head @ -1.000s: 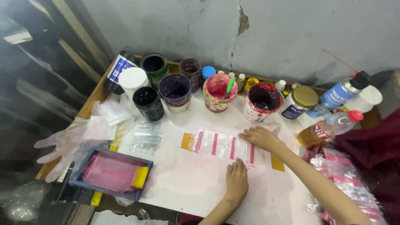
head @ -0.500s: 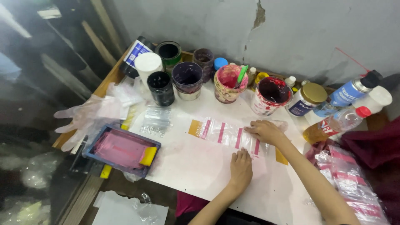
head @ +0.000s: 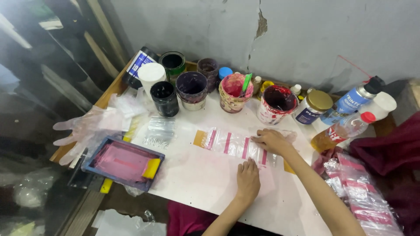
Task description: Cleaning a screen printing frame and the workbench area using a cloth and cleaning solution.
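Clear plastic bags (head: 234, 143) with red stripes lay overlapped on the white table (head: 197, 179). The right hand (head: 272, 140) pressed on them, fingers together; the left hand (head: 247, 180) lay flat just below, fingers together too.

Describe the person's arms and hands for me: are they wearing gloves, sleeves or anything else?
Both are bare. The left hand and the right hand wear no gloves, and no ring, watch or bracelet shows. Both forearms are uncovered as far as the frame's edge, so no sleeve is in view. The fingers look free of paint, though the picture is too small to be sure.
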